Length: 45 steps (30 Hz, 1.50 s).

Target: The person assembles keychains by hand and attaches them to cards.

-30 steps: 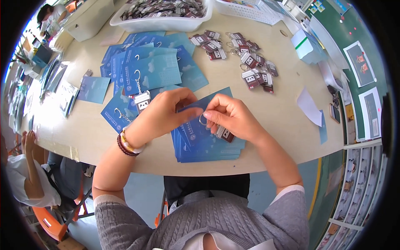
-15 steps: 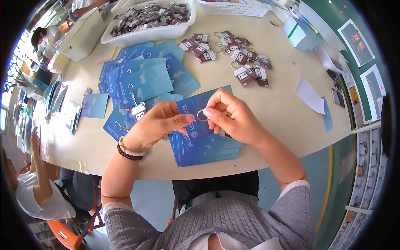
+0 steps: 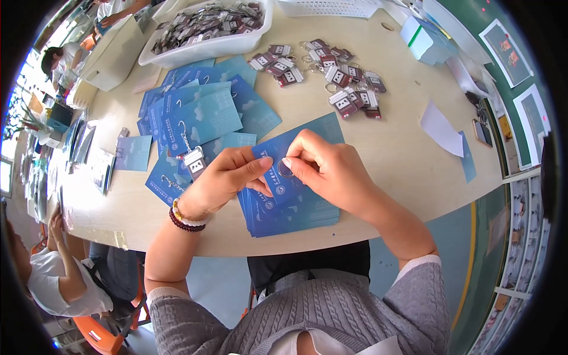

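Observation:
My left hand [image 3: 228, 177] and my right hand [image 3: 331, 168] meet over a stack of blue cards [image 3: 296, 210] at the table's near edge. Together they pinch one blue card [image 3: 290, 148] with a small metal key ring [image 3: 286, 170] at its hole. My right fingertips grip the ring, and my left thumb and fingers hold the card's edge. A finished card with a hanging keychain tag [image 3: 194, 163] lies just left of my left hand.
More blue cards [image 3: 201, 112] fan out behind. Loose keychain tags [image 3: 334, 80] lie in the table's middle, and a white tray [image 3: 207, 47] full of tags stands at the back. A white paper [image 3: 441, 127] lies right. Another person [image 3: 53, 272] sits at lower left.
The view has shifted slightly. My hands stay together on the card and ring, with fingers working at the ring.

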{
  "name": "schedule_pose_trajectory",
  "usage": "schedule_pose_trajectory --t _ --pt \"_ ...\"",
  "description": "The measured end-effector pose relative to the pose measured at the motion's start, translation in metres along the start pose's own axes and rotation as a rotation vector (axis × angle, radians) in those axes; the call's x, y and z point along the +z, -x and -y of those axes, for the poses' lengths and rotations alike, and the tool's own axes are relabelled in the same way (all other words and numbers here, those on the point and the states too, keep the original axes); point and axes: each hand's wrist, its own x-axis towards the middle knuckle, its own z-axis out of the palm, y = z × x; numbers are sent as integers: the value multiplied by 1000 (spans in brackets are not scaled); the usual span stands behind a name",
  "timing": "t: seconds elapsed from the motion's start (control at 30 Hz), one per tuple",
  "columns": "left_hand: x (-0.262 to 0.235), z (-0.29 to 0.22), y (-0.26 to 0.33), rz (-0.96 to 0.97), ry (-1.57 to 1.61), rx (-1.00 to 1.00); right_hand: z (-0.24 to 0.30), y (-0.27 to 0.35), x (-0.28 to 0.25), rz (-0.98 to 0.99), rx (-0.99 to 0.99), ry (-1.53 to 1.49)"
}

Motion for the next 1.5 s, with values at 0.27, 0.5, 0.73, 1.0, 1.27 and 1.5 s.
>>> schedule_pose_trajectory --t 0.27,0.5,0.73,1.0,1.27,1.5 --pt "-11 6 -4 -63 35 -78 -7 -3 4 -153 -355 411" --pt "-12 -3 -1 -114 2 -22 -10 -7 0 -85 -255 238" --pt "-27 -11 0 -267 -89 65 -1 -12 -10 189 144 -201" --pt "-10 -10 1 -240 -256 189 -9 -22 -6 183 131 -487" --pt "-6 -12 0 -111 -193 0 -9 -15 -5 244 136 -510" --pt "-46 -20 8 -500 -128 292 -17 -29 -35 172 149 -208"
